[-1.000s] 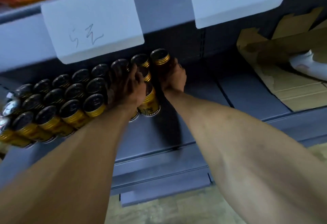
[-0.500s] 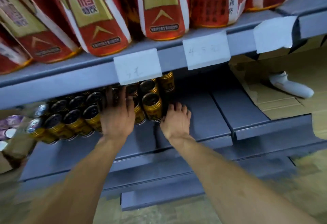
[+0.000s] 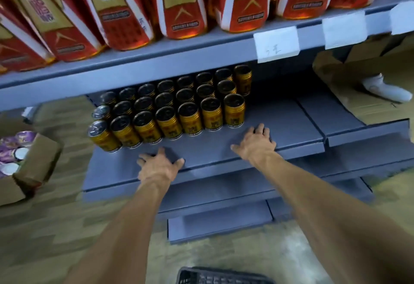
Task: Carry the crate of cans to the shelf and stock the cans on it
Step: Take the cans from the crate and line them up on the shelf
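Several gold cans with dark tops (image 3: 189, 119) stand in three tidy rows on the grey lower shelf (image 3: 280, 124), under the upper shelf board. My left hand (image 3: 160, 163) hovers over the shelf's front edge, fingers spread, holding nothing, a short way in front of the cans. My right hand (image 3: 254, 141) lies open on the shelf just right of and in front of the last can in the front row. The dark plastic crate (image 3: 221, 277) shows only its rim at the bottom of the view, on the floor below my arms.
Red and gold drink cartons (image 3: 181, 5) line the upper shelf, with white price tags (image 3: 277, 43) on its edge. A cardboard box of purple-topped goods (image 3: 20, 162) sits at left. Flattened cardboard (image 3: 358, 104) and a white object (image 3: 385, 88) lie on the shelf at right.
Both hands have pulled back from among the cans to the shelf's front edge, empty. My view has backed away and risen, bringing the upper shelf and the crate rim into sight.
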`<state>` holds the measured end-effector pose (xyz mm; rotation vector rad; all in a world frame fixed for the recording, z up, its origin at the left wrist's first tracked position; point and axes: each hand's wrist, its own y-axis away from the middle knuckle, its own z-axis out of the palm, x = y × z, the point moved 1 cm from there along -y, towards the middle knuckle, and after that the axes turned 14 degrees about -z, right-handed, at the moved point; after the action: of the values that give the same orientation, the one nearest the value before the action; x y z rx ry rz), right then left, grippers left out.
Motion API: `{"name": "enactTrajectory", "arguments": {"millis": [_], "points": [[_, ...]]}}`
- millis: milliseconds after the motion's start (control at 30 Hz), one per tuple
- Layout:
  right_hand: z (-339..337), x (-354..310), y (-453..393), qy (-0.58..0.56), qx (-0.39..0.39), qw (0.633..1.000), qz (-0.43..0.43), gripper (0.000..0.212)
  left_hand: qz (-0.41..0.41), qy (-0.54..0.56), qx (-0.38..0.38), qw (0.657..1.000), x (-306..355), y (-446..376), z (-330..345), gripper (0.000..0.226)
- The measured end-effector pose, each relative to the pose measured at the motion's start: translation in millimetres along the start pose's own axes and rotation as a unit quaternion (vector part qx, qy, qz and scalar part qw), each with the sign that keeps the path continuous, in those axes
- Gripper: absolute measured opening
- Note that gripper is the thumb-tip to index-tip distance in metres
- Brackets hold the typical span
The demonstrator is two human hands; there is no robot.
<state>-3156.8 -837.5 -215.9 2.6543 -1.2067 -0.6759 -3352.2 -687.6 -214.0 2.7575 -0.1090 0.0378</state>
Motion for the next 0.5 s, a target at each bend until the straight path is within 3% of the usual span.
{"name": "enactTrajectory", "arguments": {"millis": [300,367,433,500], "points": [[11.8,-11.7,-2.4,-0.016,0.016,0.999,0.031,0.084,0.018,-0.118,0.010,0.993,-0.5,-25.3,6.9,0.081],[9.9,-12.8,1.2,-0.087,0.098,0.991,0.025,0.081,0.008,-0.101,-0.007,0.995,-2.3,-21.1,10.0,0.079],[3.1,-18.4,3.5,-0.176,0.220,0.960,0.001,0.090,0.002,-0.079,-0.015,0.997,-3.1,-19.0,12.1,0.076],[-6.9,-29.2,-1.9,-0.188,0.292,0.936,-0.057,0.091,0.006,-0.076,-0.005,0.997,-2.1,-21.0,11.1,0.075]]}}
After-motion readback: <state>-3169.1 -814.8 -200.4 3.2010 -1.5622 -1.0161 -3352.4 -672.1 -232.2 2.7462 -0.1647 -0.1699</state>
